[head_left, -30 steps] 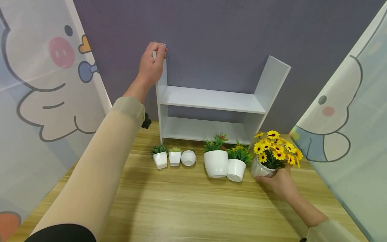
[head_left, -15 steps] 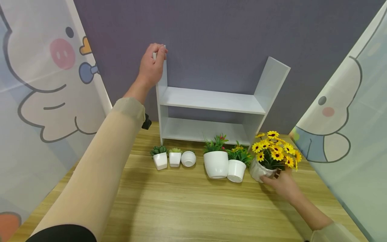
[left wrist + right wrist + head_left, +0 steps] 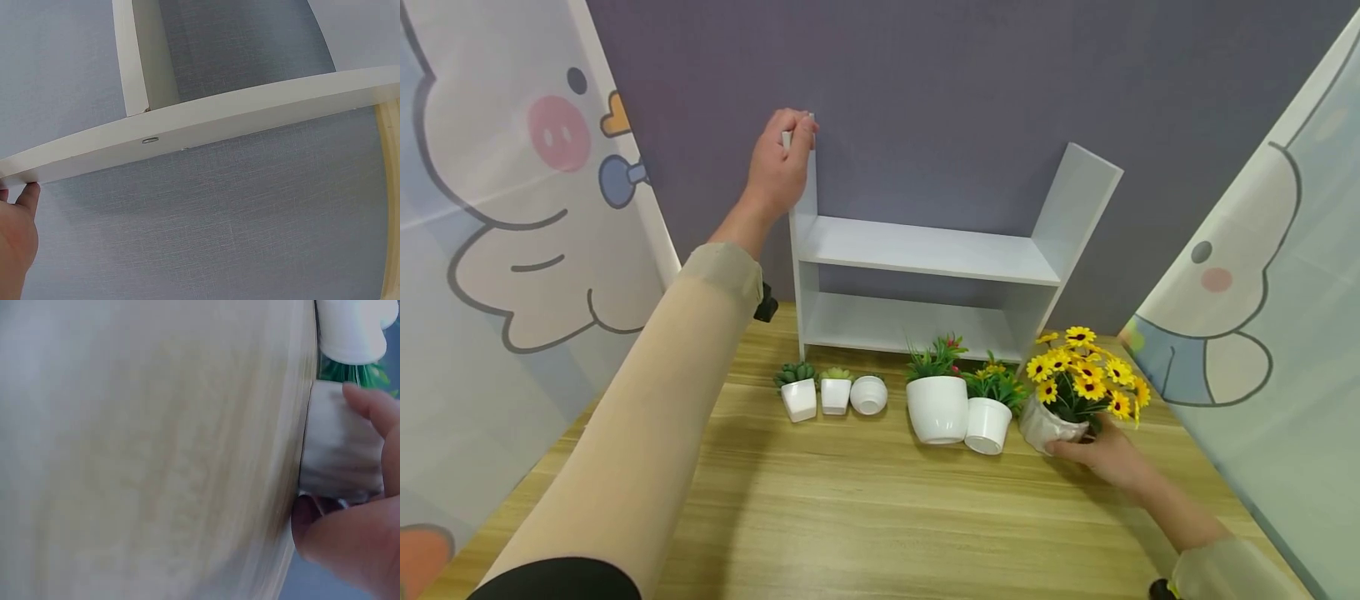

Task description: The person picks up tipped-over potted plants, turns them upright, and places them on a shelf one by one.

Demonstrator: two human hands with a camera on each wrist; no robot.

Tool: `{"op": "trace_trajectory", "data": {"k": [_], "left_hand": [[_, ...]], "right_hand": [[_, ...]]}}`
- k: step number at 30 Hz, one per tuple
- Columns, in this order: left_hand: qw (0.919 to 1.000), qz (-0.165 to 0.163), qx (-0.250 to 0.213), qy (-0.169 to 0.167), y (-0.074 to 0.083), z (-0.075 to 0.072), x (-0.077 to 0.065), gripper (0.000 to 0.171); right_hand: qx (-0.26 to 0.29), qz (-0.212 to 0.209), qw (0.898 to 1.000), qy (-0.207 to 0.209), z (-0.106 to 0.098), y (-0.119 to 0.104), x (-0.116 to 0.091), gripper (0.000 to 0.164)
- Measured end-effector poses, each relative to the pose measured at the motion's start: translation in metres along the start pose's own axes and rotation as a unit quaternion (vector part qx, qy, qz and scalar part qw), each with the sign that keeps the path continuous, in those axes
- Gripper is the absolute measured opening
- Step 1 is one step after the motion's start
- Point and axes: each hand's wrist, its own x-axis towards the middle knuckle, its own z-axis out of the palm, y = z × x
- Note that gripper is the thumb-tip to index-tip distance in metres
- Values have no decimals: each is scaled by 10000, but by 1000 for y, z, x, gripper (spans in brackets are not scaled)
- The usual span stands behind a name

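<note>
My left hand [image 3: 778,167] grips the top of the left side panel [image 3: 806,196] of a white two-tier shelf [image 3: 925,250]. In the left wrist view, fingertips [image 3: 28,197] touch the edge of a white board [image 3: 187,128]. At the right, my right hand [image 3: 1112,458] holds a whitish flower pot [image 3: 1048,427] with yellow sunflower-like blooms [image 3: 1086,373]. In the right wrist view, my thumb and fingers are around that pot [image 3: 340,447], whose base is at the tabletop. Some right-hand fingers are hidden behind it in the head view.
Left of the flowers stand a large white potted plant [image 3: 937,410] and a smaller one [image 3: 987,425]. Two little succulents [image 3: 798,400] [image 3: 835,396] and a small round white pot [image 3: 868,395] line the shelf's front. Cartoon-printed panels [image 3: 520,250] flank the wooden table [image 3: 887,517].
The flower pot in my right hand has come slightly down and towards me, and now sits steadier beside the small potted plant. My left hand keeps its grip on the shelf panel.
</note>
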Motion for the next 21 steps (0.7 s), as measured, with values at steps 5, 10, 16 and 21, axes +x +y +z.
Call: {"op": "trace_trajectory", "data": {"k": [5,10,16,21], "left_hand": [[10000,23,-15,-4,0,0,0,40],[10000,30,-1,11,2,1,0,39],[10000,18,75,4,1,2,0,41],[10000,29,74,6,-1,3,0,43]], "right_hand": [[-40,-61,9998,-189,-5,6,5,96],[-286,-388,9988,-21,-6,7,7,91],[-254,-743,9967,189,-4,7,8,92],[-238,-679,9964,443,-4,6,5,96]]}}
